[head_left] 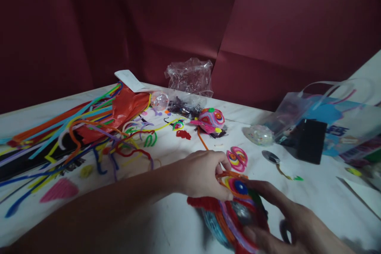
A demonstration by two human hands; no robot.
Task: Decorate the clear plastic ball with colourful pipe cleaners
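At the near right, you hold the striped craft piece (pixel 228 218): your left hand (pixel 204 174) pinches its far edge, your right hand (pixel 294 218) grasps its right side. Just beyond, a pink curled piece (pixel 243 158) lies on the white table (pixel 175 151).

A multicoloured craft piece of fuzzy strips (pixel 241 211) sits between the left hand (pixel 205 172) and right hand (pixel 297 222), over the near tabletop (pixel 166 222). Orange and yellow arcs curve around its blue, dark-centred disc; below lie a silvery patch and curving lavender, orange, red and pale-blue bands. The right hand hides part.
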